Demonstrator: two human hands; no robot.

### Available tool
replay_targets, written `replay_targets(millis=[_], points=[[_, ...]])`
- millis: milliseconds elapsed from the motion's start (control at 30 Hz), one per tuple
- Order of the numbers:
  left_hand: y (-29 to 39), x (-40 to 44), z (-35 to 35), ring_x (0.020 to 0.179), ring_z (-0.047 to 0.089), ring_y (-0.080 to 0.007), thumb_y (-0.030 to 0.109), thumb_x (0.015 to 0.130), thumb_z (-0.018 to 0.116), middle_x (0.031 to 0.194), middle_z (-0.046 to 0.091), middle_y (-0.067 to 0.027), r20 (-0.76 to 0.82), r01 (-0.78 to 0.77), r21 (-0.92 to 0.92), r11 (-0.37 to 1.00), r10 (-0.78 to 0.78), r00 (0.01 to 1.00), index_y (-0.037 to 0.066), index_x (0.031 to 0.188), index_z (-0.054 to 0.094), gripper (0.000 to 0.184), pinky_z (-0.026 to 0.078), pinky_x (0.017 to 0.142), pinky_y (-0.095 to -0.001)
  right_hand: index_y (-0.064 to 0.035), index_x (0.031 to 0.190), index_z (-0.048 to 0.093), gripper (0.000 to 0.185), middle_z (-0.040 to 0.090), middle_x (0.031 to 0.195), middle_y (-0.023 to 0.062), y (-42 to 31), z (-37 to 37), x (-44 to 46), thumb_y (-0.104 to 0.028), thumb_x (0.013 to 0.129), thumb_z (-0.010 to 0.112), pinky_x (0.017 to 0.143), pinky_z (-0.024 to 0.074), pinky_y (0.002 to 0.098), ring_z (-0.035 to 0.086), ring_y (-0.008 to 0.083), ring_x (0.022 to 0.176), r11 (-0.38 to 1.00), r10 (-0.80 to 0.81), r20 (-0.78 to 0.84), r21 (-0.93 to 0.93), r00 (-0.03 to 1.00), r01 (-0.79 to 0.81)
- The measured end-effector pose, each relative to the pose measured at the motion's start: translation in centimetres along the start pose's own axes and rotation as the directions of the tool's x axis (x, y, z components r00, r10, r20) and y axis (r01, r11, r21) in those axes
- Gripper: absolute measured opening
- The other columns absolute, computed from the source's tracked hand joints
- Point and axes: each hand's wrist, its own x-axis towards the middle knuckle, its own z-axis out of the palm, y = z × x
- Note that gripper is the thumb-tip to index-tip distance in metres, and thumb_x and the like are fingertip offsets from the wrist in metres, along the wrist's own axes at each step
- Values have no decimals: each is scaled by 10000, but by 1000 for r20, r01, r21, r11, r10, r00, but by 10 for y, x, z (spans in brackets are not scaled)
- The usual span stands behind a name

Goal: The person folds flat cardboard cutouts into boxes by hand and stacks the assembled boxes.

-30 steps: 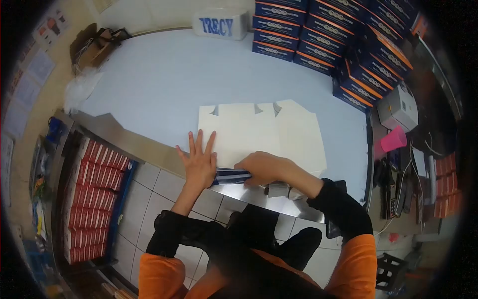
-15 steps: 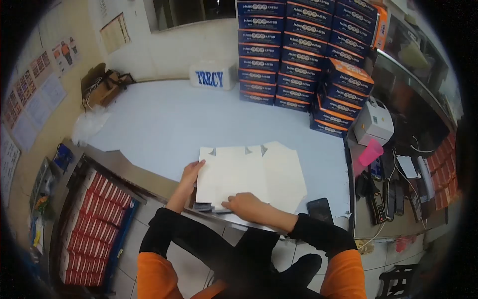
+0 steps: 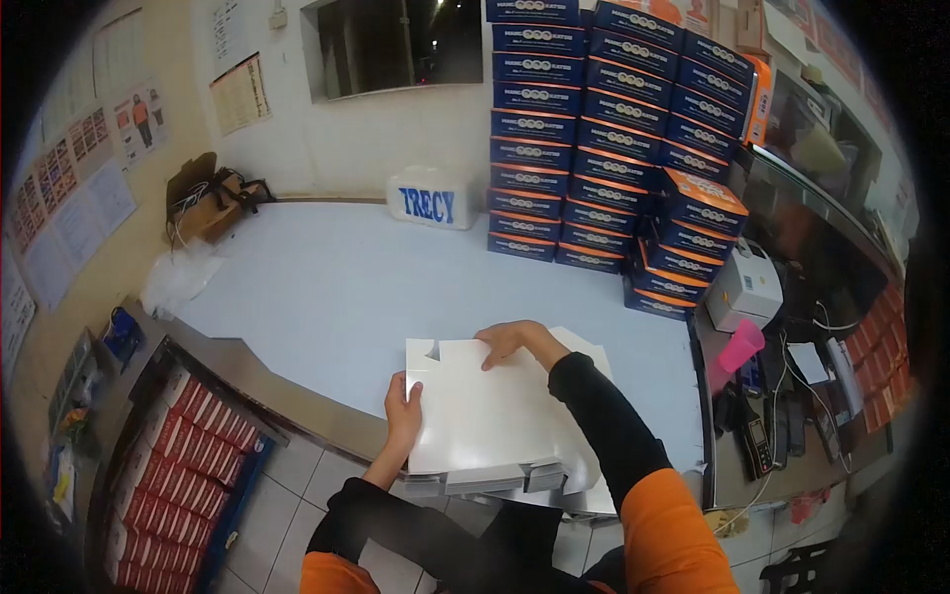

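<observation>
A white die-cut cardboard box blank (image 3: 495, 416) lies at the front edge of the table, its notched side away from me. Along the near side, several greyish flaps bend downward. My left hand (image 3: 402, 404) grips the left edge, thumb on top and fingers beneath. At the far edge, beside a notch, my right hand (image 3: 510, 343) pinches the card with the thumb over its face. More white card shows at the right under my right forearm; whether it belongs to another blank I cannot tell.
Blue-and-orange boxes (image 3: 618, 148) stand in tall stacks at the back right. A white pack marked TRECY (image 3: 432, 200) sits by the wall. To the right are a white printer (image 3: 744, 285) and a pink cup (image 3: 740, 345). Red-and-white packets (image 3: 188, 455) fill a crate at lower left.
My right hand has moved from the near edge to the far edge of the card. The near flaps now show bent down. My view has tilted upward, and my right arm hides the phone's spot.
</observation>
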Motion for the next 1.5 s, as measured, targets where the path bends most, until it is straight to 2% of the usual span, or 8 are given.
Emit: replay_targets(millis=[67, 233, 300, 433, 767, 1000, 1300, 1500], points=[[-3, 3, -1, 1131, 474, -285, 44, 840, 595, 1141, 538, -177, -13, 16, 236, 972, -13, 1000, -23, 1174, 439, 374, 366, 954, -366, -62, 1177, 541, 631, 598, 1162, 127, -3, 5, 12, -356, 656, 739, 902, 433, 419, 559, 306, 1077, 999, 46, 209, -31, 977, -41], [42, 31, 19, 1323, 267, -351, 126, 706, 716, 1338, 390, -177, 149, -306, 766, 565, 307, 940, 44, 1271, 389, 658, 179, 1038, -606, -79, 1140, 568, 600, 628, 1087, 112, -23, 18, -3, -290, 625, 793, 893, 428, 458, 566, 327, 1066, 978, 99, -80, -175, 992, -111], [34, 59, 27, 1325, 305, -305, 156, 689, 735, 1333, 433, -137, 558, -592, 671, 446, 222, 800, 81, 1312, 401, 711, 149, 1043, -643, -104, 1105, 586, 564, 636, 1063, 91, -37, 20, -11, -274, 612, 801, 915, 396, 491, 567, 312, 1065, 968, 138, -149, -191, 979, -166], [62, 80, 52, 1208, 462, -288, 107, 694, 713, 1195, 553, -96, 681, -533, 711, 459, -259, 685, 92, 1232, 476, 589, 140, 1061, -630, -162, 989, 631, 451, 650, 996, 35, -42, 33, -9, -225, 581, 813, 937, 313, 565, 575, 272, 1031, 942, 203, -354, -184, 913, -281], [29, 11, 52, 829, 569, -260, 10, 738, 532, 809, 538, -98, 595, -764, 598, 242, 505, 626, 37, 894, 533, 158, 451, 830, -389, -72, 823, 595, 68, 576, 859, 85, -57, 113, -63, -105, 774, 563, 844, 391, 402, 521, 282, 829, 989, -148, -866, -140, 479, 53], [67, -28, 28, 991, 567, -333, 96, 704, 651, 1061, 585, -187, 741, -834, 511, 206, 387, 549, -20, 1124, 548, 448, 451, 911, -393, 16, 1221, 503, 527, 519, 1233, 140, -73, 145, -110, -205, 760, 628, 1077, 271, 433, 462, 279, 1140, 993, -71, -730, -113, 680, -17], [51, 4, 44, 879, 561, -317, 87, 738, 606, 952, 571, -148, 675, -747, 617, 249, 320, 665, -5, 1068, 540, 350, 469, 800, -401, -24, 1314, 438, 586, 513, 1271, 160, -23, 62, -99, -127, 759, 597, 992, 386, 396, 466, 320, 1184, 978, -130, -326, 111, 936, 175], [40, 2, 44, 760, 553, -256, 15, 754, 531, 846, 560, -92, 624, -754, 631, 185, 457, 634, 22, 987, 556, 234, 476, 670, -360, -70, 1240, 513, 695, 503, 1265, 128, 37, 24, -68, -170, 603, 774, 864, 477, 430, 524, 310, 1127, 990, 103, -115, -85, 988, -113]])
